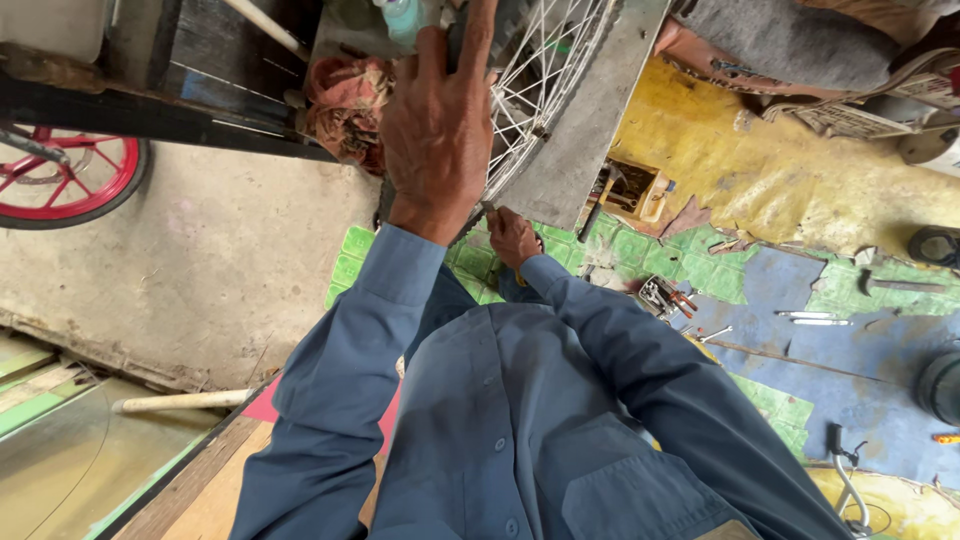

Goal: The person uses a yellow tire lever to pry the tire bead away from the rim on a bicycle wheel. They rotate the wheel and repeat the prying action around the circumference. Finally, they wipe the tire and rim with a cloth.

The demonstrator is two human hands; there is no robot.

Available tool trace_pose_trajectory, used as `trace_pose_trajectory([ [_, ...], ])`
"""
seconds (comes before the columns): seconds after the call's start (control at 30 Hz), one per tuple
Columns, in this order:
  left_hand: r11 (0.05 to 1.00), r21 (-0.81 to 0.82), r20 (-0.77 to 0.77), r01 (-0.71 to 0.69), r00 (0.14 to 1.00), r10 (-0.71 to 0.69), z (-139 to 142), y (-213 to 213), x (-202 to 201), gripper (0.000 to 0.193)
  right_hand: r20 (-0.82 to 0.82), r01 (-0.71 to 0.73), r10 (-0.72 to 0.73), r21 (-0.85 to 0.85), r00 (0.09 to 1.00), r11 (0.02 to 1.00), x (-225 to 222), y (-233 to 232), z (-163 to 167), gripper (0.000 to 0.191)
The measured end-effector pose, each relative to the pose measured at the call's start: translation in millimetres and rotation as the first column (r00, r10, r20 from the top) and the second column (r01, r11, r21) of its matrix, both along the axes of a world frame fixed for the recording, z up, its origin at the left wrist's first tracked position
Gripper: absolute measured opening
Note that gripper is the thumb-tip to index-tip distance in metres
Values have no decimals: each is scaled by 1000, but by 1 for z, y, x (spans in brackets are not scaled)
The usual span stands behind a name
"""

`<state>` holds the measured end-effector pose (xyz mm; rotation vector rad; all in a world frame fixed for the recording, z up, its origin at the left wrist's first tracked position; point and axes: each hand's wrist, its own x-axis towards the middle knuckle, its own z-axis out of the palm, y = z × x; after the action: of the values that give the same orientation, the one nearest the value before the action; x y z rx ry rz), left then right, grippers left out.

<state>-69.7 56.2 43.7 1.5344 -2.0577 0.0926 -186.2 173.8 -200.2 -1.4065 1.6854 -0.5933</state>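
Note:
A spoked bicycle wheel (548, 70) with a dark tyre stands in front of me, leaning by a grey board (585, 130). My left hand (435, 130) reaches out in a blue sleeve and grips the wheel's tyre and rim from above, fingers curled over the edge. My right hand (512, 238) is lower, closed around a small tool (488, 209) whose tip touches the bottom of the rim. Most of the tool is hidden inside the fist.
A red-rimmed wheel (60, 180) is at the left on the concrete. A reddish rag (345, 100) hangs beside the wheel. Pliers and small tools (665, 296), a hammer (898, 285) and a wooden box (636, 190) lie on the patterned floor at right. A white pipe (180, 402) lies lower left.

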Motion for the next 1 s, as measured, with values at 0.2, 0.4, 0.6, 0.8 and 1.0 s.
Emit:
trace_pose_trajectory([
  [0.2, 1000, -18, 3, 10, 1000, -10, 2, 0, 0, 81, 34, 6, -6, -9, 999, 1000, 4, 3, 2, 29],
  [0.4, 1000, -1, -4, 9, 1000, -9, 0, 1, 5, 80, -75, -97, 88, -119, 993, 988, 2, 8, 5, 25],
  [0.6, 999, 44, 23, -7, 1000, 6, 0, -12, 9, 73, -123, -63, 65, 18, 990, 998, -31, -13, -5, 24],
  [0.8, 997, 75, 3, 0, 1000, 0, -5, -27, 20, 70, -202, -160, 121, -185, 972, 970, -48, -16, -20, 28],
  [1.0, 1000, 13, 18, 23, 1000, -23, -14, -26, 27, 77, -217, -16, 30, 66, 976, 998, -94, -66, -7, 31],
])
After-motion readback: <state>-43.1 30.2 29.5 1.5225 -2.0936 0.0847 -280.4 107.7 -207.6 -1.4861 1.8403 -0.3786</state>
